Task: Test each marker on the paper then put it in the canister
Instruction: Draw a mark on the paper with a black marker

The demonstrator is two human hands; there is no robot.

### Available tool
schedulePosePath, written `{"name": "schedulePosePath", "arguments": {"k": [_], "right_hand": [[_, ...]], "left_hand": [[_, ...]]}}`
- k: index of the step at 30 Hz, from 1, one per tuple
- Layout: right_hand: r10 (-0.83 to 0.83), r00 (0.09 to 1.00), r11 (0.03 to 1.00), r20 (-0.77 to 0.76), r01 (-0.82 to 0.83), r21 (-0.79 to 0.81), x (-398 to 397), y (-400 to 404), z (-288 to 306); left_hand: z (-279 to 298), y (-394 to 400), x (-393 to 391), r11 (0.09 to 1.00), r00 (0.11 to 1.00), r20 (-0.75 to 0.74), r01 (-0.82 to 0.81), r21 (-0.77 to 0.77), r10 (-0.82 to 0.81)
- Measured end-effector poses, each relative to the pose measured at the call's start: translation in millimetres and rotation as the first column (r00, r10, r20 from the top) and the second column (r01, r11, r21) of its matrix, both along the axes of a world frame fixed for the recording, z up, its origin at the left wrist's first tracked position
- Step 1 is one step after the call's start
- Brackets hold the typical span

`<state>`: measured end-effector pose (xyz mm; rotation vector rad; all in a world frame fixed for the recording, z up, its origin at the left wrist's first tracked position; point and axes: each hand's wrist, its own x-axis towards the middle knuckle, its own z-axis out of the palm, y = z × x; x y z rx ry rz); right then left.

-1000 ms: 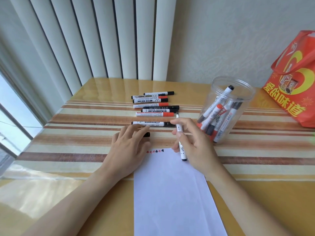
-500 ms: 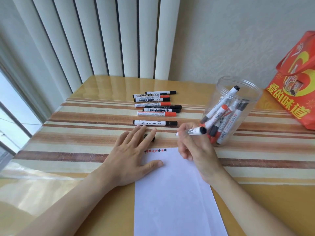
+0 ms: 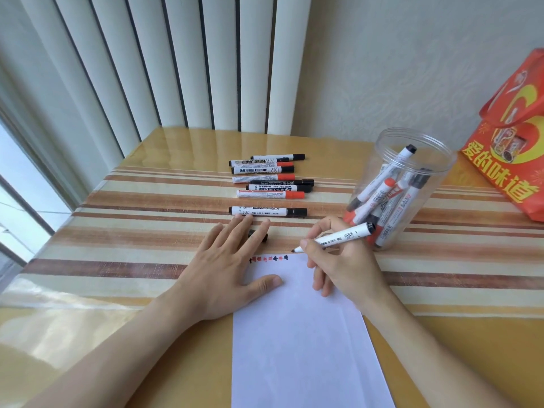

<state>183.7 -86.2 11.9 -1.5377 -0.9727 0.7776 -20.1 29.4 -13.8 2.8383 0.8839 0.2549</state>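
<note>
My right hand (image 3: 341, 266) grips an uncapped black marker (image 3: 338, 237), its tip at the top edge of the white paper (image 3: 303, 334), just right of a row of small red and black test marks (image 3: 269, 258). My left hand (image 3: 226, 266) lies flat with straight fingers on the paper's top left corner. A black cap (image 3: 259, 235) lies under its fingertips. Several capped red and black markers (image 3: 270, 184) lie in a column behind the paper. A clear plastic canister (image 3: 400, 184) at the right holds several markers.
A red and yellow gift bag (image 3: 512, 136) stands at the far right by the wall. Vertical blinds (image 3: 164, 60) hang behind the table. The striped cloth under a glossy cover (image 3: 132, 231) spreads across the table, and a window is at the left.
My right hand turned the marker from upright to tip-down and lowered its tip to the paper's top edge. My left hand let the cap go and flattened onto the paper.
</note>
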Motion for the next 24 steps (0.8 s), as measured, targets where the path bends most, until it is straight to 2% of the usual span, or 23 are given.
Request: {"name": "schedulePosePath", "arguments": {"k": [4,9,13,19,24], "right_hand": [[0.007,1.0,1.0,-0.021,-0.007,-0.008,-2,0,0],[-0.033,0.992,0.999,-0.124,0.033,0.0,-9,1,-2],[-0.007,0.994,1.0,-0.105,0.007,-0.004,-8,0,-1],[0.029,0.998,0.999,-0.047,-0.03,-0.021,-4,0,1],[0.038,0.997,0.999,-0.066,-0.04,-0.024,3,2,0]], "left_hand": [[1,1,-1,0.999,0.997,0.08,0.017,-0.032,-0.014],[6,0,-1,0.992,0.976,0.204,0.095,-0.08,-0.077],[5,1,0,0.99,0.979,0.17,0.127,-0.069,-0.113],[3,-2,0,0.995,0.99,0.109,0.093,-0.025,-0.089],[12,-5,0,0.995,0.975,0.21,0.085,-0.048,-0.073]]}}
